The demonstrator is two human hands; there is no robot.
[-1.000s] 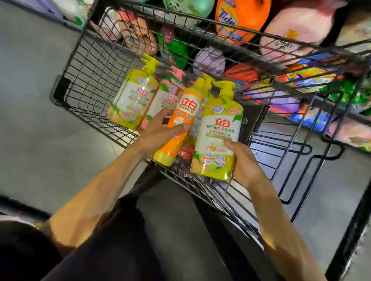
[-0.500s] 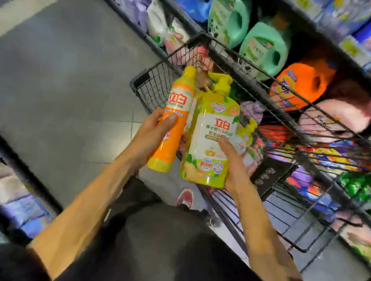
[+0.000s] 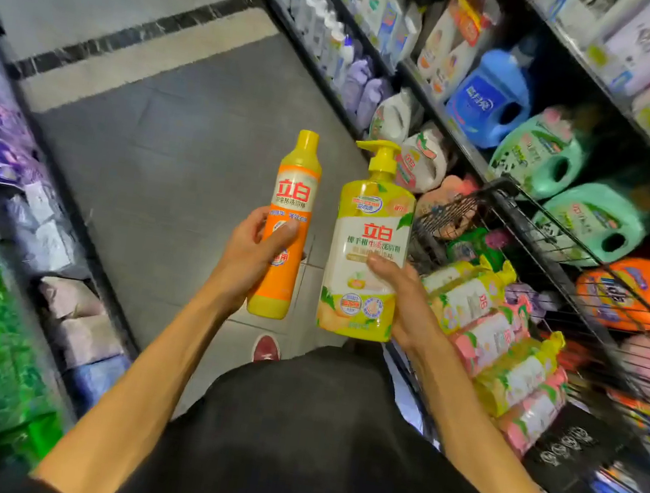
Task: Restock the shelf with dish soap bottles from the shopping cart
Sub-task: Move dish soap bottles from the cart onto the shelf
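The right side of the frame is blurred, so the labels of the bottles lying in the cart (image 3: 528,216) are hard to read, and the lower part of the cart is cut off by the right edge. The packs on the shelf at the left edge are also smeared by motion; only their green and purple colours are clear. A red shoe tip (image 3: 266,347) shows on the grey floor below the bottles, the rest of it hidden behind the dark clothing.

The left hand (image 3: 249,254) is closed around the lower half of a slim orange bottle (image 3: 288,216), the thumb across the front label and the fingers hidden behind. The right hand (image 3: 403,299) grasps a yellow pump bottle (image 3: 367,248) from its right side, the thumb pressed on the label; its other fingers are out of sight behind the bottle. Both bottles stand upright in the centre of the frame, near each other but apart, above the floor and left of the cart. More yellow and pink bottles (image 3: 501,346) lie in the cart at centre right.
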